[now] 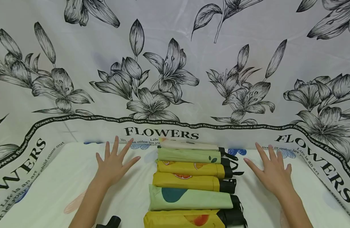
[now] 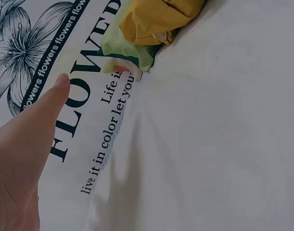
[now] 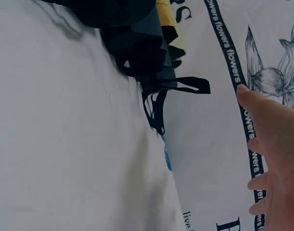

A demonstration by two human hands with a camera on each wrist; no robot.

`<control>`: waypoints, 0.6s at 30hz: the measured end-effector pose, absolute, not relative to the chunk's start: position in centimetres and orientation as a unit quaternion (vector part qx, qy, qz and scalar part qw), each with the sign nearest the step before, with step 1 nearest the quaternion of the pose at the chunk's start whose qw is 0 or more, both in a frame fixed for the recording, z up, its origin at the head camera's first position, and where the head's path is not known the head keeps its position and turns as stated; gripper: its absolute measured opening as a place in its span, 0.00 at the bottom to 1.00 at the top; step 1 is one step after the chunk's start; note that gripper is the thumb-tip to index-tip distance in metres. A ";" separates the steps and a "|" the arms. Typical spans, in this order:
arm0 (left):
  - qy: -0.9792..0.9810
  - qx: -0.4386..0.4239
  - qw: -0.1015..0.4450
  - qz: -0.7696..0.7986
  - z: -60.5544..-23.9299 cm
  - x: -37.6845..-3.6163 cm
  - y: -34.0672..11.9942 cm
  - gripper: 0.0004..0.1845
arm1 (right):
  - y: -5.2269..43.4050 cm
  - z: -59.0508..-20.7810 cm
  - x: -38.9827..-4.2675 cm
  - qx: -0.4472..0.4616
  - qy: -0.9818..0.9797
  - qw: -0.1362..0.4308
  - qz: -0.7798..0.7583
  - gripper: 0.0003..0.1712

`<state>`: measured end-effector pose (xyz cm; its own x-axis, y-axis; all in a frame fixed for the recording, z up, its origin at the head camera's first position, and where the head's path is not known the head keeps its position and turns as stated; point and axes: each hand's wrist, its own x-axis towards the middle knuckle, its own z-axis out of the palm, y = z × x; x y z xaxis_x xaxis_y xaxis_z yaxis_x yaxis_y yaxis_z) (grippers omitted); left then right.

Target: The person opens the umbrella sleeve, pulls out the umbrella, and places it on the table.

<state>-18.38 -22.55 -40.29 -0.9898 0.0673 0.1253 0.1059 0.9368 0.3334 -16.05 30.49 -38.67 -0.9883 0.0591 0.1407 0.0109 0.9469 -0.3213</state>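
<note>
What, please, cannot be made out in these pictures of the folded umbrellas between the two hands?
- Nearest yellow folded fabric umbrella: cut off by the head view's lower edge.
- Small black object by the left forearm: cropped there, kind unclear.
- Black umbrella handles: dark and blurred in the right wrist view.
- Farthest cream umbrella: its print is too small.

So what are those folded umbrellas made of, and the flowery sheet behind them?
The folded umbrellas look like thin woven fabric, probably polyester or nylon: it creases softly and has a faint sheen. Their black handles look like matte plastic. The flowery sheet seems a smooth printed cloth or film, slightly glossy and wrinkled; which one is hard to tell.
</note>
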 end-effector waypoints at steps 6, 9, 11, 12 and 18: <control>-0.981 -0.058 0.049 -0.180 -39.7 -19.4 -21.7 0.45 | 29.8 -38.4 -16.9 0.000 -0.983 0.071 0.170 0.52; -0.980 -0.064 0.047 -0.182 -39.5 -19.8 -21.3 0.45 | 29.6 -38.3 -17.3 0.011 -0.982 0.071 0.173 0.52; -0.979 -0.069 0.045 -0.184 -39.5 -20.1 -21.1 0.45 | 29.4 -38.2 -17.6 0.019 -0.982 0.073 0.174 0.51; -0.979 -0.072 0.045 -0.187 -39.5 -20.2 -21.0 0.44 | 29.4 -38.1 -17.7 0.023 -0.982 0.071 0.174 0.51; -0.967 -0.103 0.056 -0.225 -39.9 -21.3 -20.2 0.41 | 29.0 -38.0 -18.7 0.052 -0.981 0.066 0.177 0.50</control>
<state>-21.29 -20.22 -39.94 -0.9725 0.1739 0.1551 0.2245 0.8774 0.4239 -18.68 28.97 -37.99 -0.9860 -0.0778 0.1478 -0.1245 0.9320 -0.3405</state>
